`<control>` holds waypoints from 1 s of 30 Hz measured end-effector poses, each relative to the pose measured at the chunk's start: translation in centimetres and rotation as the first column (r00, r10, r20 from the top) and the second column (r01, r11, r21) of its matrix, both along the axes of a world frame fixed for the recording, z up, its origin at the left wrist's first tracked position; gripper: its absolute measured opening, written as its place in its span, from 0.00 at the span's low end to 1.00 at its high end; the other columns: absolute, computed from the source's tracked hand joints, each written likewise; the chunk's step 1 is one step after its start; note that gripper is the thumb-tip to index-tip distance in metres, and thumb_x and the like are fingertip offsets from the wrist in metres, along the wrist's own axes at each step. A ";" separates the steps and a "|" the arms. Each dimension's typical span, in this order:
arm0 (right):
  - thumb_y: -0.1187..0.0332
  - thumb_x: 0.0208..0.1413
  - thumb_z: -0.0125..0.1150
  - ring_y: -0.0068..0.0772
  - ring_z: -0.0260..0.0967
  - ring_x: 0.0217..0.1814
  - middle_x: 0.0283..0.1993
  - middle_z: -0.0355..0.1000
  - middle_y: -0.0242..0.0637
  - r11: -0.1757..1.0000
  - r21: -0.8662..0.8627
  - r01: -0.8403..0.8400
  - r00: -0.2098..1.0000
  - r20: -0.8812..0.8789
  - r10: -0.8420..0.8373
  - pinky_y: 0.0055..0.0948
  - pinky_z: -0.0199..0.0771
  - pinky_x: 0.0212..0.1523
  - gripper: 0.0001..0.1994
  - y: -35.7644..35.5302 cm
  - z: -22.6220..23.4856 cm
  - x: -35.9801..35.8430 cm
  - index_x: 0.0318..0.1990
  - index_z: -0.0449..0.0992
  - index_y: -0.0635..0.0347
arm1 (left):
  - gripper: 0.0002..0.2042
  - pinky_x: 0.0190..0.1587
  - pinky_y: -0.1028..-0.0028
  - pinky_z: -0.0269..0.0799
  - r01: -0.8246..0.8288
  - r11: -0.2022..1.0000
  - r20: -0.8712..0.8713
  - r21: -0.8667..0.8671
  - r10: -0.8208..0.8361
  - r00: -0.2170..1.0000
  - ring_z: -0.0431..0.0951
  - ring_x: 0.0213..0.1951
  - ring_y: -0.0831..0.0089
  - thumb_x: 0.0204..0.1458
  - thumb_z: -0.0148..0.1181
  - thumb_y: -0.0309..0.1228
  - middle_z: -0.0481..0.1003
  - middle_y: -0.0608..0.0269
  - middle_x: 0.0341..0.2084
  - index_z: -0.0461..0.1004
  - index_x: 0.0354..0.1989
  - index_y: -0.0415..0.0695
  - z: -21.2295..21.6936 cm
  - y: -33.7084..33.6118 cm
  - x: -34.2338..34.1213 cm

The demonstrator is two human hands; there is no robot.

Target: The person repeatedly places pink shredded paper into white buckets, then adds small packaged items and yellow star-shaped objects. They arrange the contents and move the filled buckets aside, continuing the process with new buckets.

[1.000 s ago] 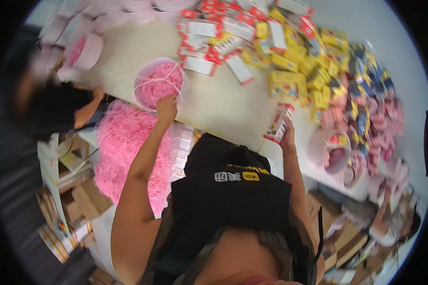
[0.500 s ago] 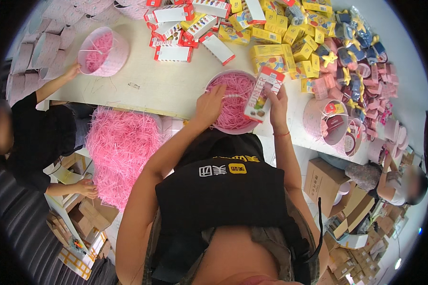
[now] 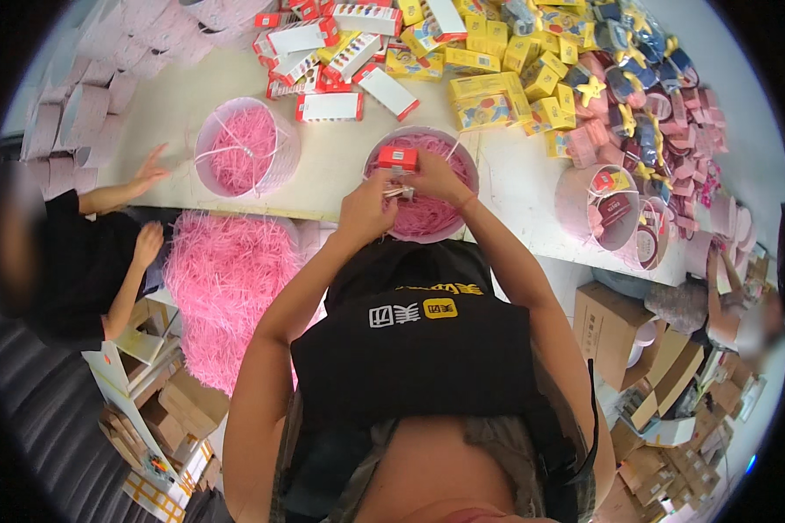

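In front of me stands a round pale pink bucket (image 3: 472, 166) filled with pink shredded paper (image 3: 425, 220). A red-and-white box (image 3: 399, 157) stands on end over the paper, its red end facing up. My right hand (image 3: 434, 179) is closed at the box's right side, gripping it. My left hand (image 3: 368, 207) is over the bucket's left rim, fingers pinched close to the near side of the box. Something whitish shows at those fingertips, too small to make out.
A co-worker's hand (image 3: 151, 170) is left of another filled bucket (image 3: 281, 161). Red-and-white boxes (image 3: 330, 107), yellow boxes (image 3: 488, 100) and pink items (image 3: 680, 135) are heaped at the back. A packed bucket (image 3: 576, 205) stands right. Pink shreds (image 3: 227, 288) are piled lower left.
My right hand has brought the box left and over the paper, turning it on end. My left hand has shifted left and nearer. The co-worker's bucket has moved right, and their hand is off it.
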State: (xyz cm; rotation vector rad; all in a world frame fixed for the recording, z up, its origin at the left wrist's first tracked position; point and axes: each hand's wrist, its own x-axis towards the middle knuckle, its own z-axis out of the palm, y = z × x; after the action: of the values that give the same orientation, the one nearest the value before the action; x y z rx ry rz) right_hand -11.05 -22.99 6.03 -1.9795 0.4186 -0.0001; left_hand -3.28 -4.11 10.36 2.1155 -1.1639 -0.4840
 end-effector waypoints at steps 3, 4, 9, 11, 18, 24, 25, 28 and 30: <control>0.62 0.46 0.70 0.48 0.76 0.49 0.45 0.76 0.54 0.995 -0.098 -0.008 0.999 -0.054 0.003 0.39 0.73 0.50 0.26 0.2 -1.8 0.8 0.51 0.72 0.67 | 0.26 0.33 0.55 0.73 -0.135 0.985 -0.041 0.110 0.141 0.989 0.80 0.32 0.51 0.51 0.63 0.35 0.79 0.53 0.28 0.65 0.59 0.50 0.8 -1.9 1.3; 0.62 0.47 0.70 0.48 0.76 0.49 0.44 0.77 0.53 0.990 -0.141 -0.008 0.999 -0.033 0.003 0.39 0.73 0.49 0.26 0.1 -2.4 0.7 0.51 0.72 0.68 | 0.27 0.32 0.55 0.73 -0.050 0.980 0.098 0.194 0.031 0.995 0.80 0.28 0.51 0.53 0.62 0.37 0.78 0.54 0.23 0.63 0.62 0.53 0.8 -2.8 2.1; 0.64 0.52 0.65 0.51 0.77 0.42 0.38 0.78 0.51 0.970 -0.053 0.237 0.958 0.180 -0.224 0.40 0.76 0.43 0.13 -2.5 2.1 0.4 0.40 0.77 0.64 | 0.28 0.30 0.59 0.73 -0.047 0.959 0.249 0.280 -0.025 0.968 0.80 0.30 0.56 0.50 0.64 0.35 0.79 0.57 0.26 0.66 0.62 0.55 -1.8 -3.1 3.4; 0.68 0.56 0.60 0.49 0.77 0.38 0.37 0.78 0.50 0.851 -0.238 0.468 0.878 0.238 -0.416 0.41 0.76 0.39 0.07 -7.7 -0.4 0.0 0.39 0.79 0.60 | 0.27 0.31 0.59 0.73 -0.069 0.987 0.248 0.142 0.032 0.968 0.80 0.30 0.57 0.48 0.66 0.34 0.79 0.58 0.27 0.70 0.59 0.54 -3.1 -2.3 3.2; 0.66 0.44 0.64 0.51 0.66 0.56 0.47 0.73 0.47 0.466 -0.882 -0.076 0.983 -0.144 -0.111 0.44 0.66 0.58 0.23 -18.1 -6.6 -0.6 0.51 0.73 0.58 | 0.28 0.32 0.64 0.72 -0.082 0.995 0.373 0.055 0.056 0.926 0.78 0.30 0.64 0.44 0.70 0.34 0.79 0.62 0.27 0.73 0.58 0.53 -2.1 -1.7 2.6; 0.52 0.49 0.64 0.50 0.68 0.56 0.51 0.73 0.47 0.870 -0.492 -0.008 0.928 -0.327 -0.176 0.45 0.69 0.57 0.28 -15.2 -3.5 -1.8 0.52 0.72 0.63 | 0.27 0.32 0.66 0.72 -0.060 0.998 0.386 -0.023 0.065 0.920 0.76 0.28 0.64 0.43 0.71 0.33 0.79 0.62 0.26 0.74 0.57 0.52 -2.2 -1.7 2.8; 0.50 0.50 0.64 0.49 0.68 0.58 0.53 0.72 0.47 0.958 -0.188 0.216 0.946 -0.204 -0.253 0.45 0.69 0.57 0.30 -14.8 -2.1 -2.5 0.55 0.71 0.62 | 0.27 0.32 0.66 0.72 -0.064 0.998 0.385 -0.020 0.067 0.920 0.76 0.28 0.64 0.43 0.71 0.33 0.78 0.62 0.26 0.75 0.56 0.52 -2.2 -1.6 3.0; 0.45 0.52 0.62 0.47 0.66 0.63 0.60 0.67 0.48 0.594 0.688 0.417 0.844 -0.051 -0.534 0.49 0.69 0.59 0.38 -14.2 2.6 -6.8 0.63 0.63 0.60 | 0.26 0.34 0.66 0.71 -0.058 0.998 0.334 -0.006 0.057 0.941 0.76 0.29 0.64 0.42 0.70 0.31 0.79 0.62 0.26 0.76 0.55 0.50 -1.8 -2.0 2.8; 0.45 0.55 0.59 0.49 0.62 0.67 0.66 0.62 0.51 0.230 0.954 0.194 0.796 -0.016 -0.605 0.51 0.65 0.64 0.41 -13.4 5.6 -8.7 0.69 0.55 0.60 | 0.26 0.34 0.66 0.71 -0.060 0.998 0.324 -0.023 0.065 0.944 0.75 0.29 0.65 0.42 0.69 0.31 0.79 0.62 0.25 0.76 0.54 0.49 -2.1 -2.0 2.9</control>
State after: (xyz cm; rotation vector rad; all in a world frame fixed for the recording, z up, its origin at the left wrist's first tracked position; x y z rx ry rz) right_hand -19.79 -36.35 11.64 -0.5961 0.5256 -0.3964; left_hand -0.42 -6.08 8.30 2.2712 -1.2683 -0.0968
